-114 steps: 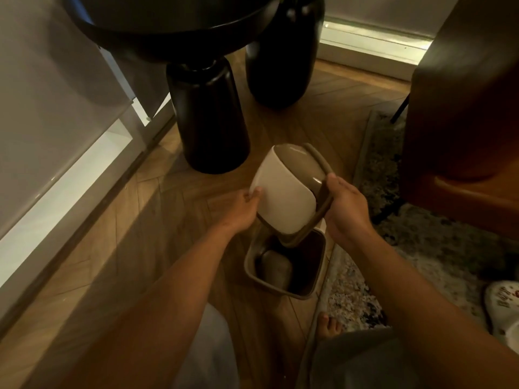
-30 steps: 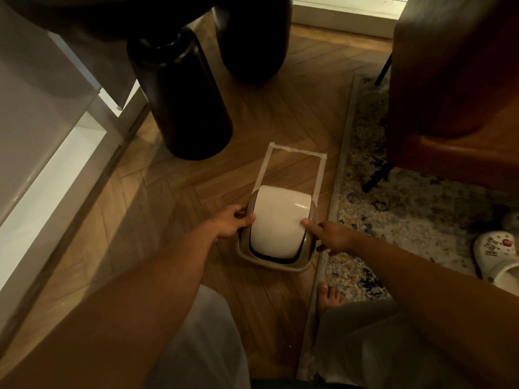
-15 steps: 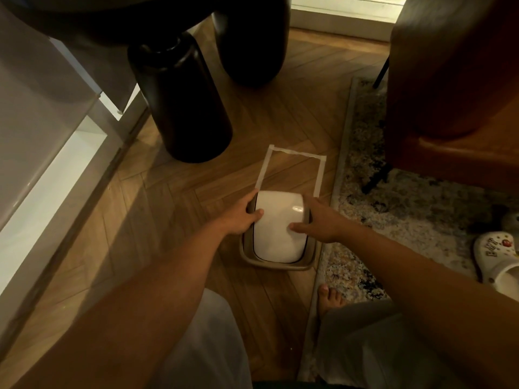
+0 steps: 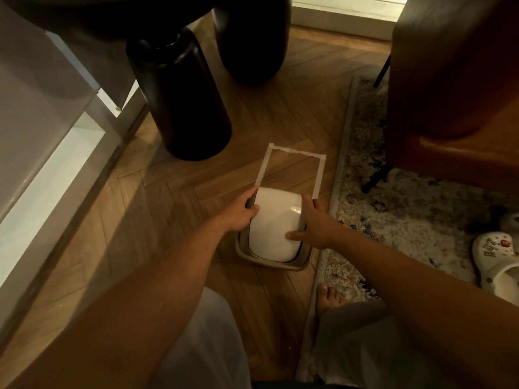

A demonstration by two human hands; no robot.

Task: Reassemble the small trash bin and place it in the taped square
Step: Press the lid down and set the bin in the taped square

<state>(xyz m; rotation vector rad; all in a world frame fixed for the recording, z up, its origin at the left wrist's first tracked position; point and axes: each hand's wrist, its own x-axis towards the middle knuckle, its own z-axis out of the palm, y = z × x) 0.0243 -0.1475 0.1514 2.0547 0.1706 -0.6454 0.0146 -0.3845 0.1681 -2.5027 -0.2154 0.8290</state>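
A small trash bin [image 4: 273, 230] with a white curved swing lid and a taupe rim stands on the wooden floor. Its far end overlaps the near side of the taped square [image 4: 295, 154], whose white tape outlines bare floor beyond it. My left hand [image 4: 242, 210] grips the bin's left rim near the far corner. My right hand [image 4: 314, 224] holds the right side, thumb lying on the white lid. The lid sits closed on the bin body.
Two dark round table legs [image 4: 179, 102] stand just beyond the square. A patterned rug [image 4: 407, 214] runs along the right, with a brown leather chair [image 4: 455, 88] on it and a white clog [image 4: 497, 259]. My bare foot [image 4: 327, 297] is near the bin.
The lid, earlier held above the open bin body, now sits on it. Over the last second both hands closed on the bin's sides and slid it slightly toward the square.
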